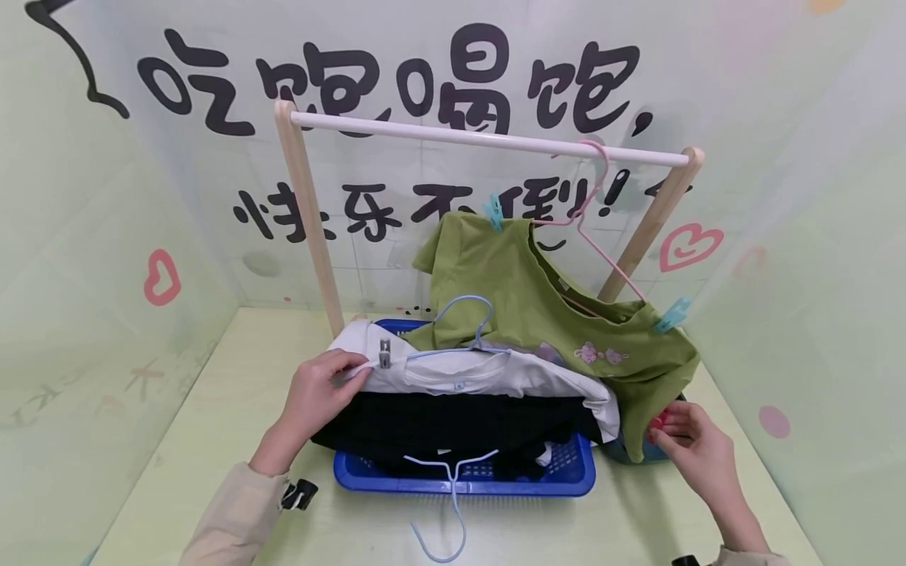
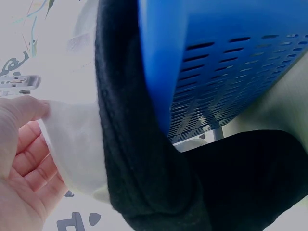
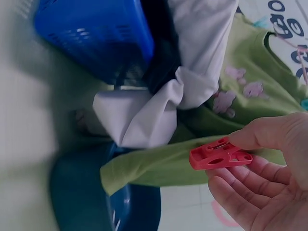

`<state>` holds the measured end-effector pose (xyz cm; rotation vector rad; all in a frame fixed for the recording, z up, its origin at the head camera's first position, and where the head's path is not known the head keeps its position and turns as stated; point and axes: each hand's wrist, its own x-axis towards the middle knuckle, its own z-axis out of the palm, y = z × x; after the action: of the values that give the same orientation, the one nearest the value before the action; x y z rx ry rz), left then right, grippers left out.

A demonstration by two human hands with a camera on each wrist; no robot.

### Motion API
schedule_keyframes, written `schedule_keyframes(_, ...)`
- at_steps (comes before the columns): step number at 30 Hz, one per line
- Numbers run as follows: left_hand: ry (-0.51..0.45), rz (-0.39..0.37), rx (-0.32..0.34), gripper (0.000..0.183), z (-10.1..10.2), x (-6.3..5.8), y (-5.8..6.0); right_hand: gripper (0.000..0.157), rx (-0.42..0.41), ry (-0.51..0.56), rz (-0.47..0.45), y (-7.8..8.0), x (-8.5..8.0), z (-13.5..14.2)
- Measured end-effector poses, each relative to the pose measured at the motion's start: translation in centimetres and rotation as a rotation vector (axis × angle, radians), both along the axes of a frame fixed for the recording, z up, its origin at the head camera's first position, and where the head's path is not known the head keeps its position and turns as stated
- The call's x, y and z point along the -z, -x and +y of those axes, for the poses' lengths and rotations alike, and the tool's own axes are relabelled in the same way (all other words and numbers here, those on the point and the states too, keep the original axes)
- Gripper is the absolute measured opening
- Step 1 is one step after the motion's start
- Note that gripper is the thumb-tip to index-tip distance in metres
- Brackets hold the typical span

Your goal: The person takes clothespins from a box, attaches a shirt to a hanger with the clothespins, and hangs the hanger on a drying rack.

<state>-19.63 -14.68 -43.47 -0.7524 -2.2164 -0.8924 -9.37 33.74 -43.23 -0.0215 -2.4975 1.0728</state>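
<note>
In the head view my left hand (image 1: 320,397) pinches the shoulder edge of a white shirt (image 1: 453,369) beside a grey clip (image 1: 384,354). A blue hanger (image 1: 478,330) lies within the shirt's neck. My right hand (image 3: 260,183) holds a red clothespin (image 3: 219,153) between thumb and fingers, close by the sleeve of a green shirt (image 1: 495,275). That green shirt hangs tilted from a pink hanger (image 1: 598,244), with a turquoise clothespin (image 1: 495,212) and another turquoise clothespin (image 1: 672,314) on its shoulders. Below the white shirt lies a black garment (image 1: 453,420).
A blue basket (image 1: 467,486) sits under the garments, a second light-blue hanger (image 1: 453,503) sticking out over its front rim. Behind stands a rack with a white rail (image 1: 488,140) and wooden posts (image 1: 311,228). A dark teal bin (image 3: 77,187) stands beneath the green sleeve.
</note>
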Motion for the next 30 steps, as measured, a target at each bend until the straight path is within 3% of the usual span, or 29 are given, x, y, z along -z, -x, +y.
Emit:
schedule_keyframes(12, -0.005, 0.014, 0.006, 0.016, -0.1, 0.2, 0.1, 0.037, -0.105, 0.029, 0.004, 0.4, -1.0, -2.2)
schedule_keyframes(19, -0.006, 0.006, 0.0, 0.016, -0.1, 0.2, 0.1, 0.039, -0.198, 0.004, 0.082, 1.1, -1.4, -3.8)
schedule_keyframes(30, -0.01, -0.001, 0.001, 0.016, -0.1, 0.3, 0.0, 0.039, -0.307, 0.161, 0.167, 3.3, -2.6, -6.6)
